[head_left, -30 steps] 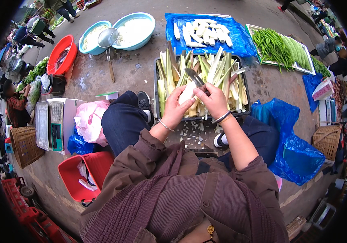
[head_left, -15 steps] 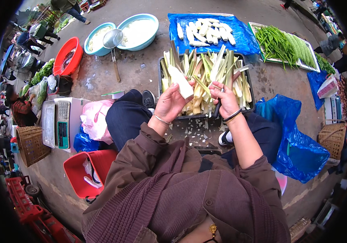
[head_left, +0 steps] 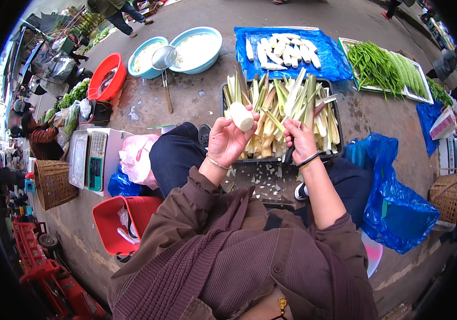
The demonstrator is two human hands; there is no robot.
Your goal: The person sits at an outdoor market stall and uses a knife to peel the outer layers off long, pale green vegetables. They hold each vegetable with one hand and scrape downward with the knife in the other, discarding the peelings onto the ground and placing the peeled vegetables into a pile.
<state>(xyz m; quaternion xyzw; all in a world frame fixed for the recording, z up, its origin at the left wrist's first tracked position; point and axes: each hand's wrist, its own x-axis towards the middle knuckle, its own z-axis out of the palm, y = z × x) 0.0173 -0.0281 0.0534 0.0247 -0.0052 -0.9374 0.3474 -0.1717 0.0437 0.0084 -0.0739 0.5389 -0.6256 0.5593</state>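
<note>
Peeled white stem [head_left: 242, 118] is in the left hand [head_left: 225, 143], fingers and thumb wrapped round it, held up in front of the leafy stalks [head_left: 299, 104]. Round cut end faces back toward the wearer; long axis looks foreshortened, running away and slightly left. Right hand [head_left: 301, 140] is off to the stem's right, clear gap between, not touching it. It's closed on a dark knife [head_left: 289, 155], mostly hidden, sticking out below the fist. Can't tell if it also pinches a green strip. Left is the nearer hand.
</note>
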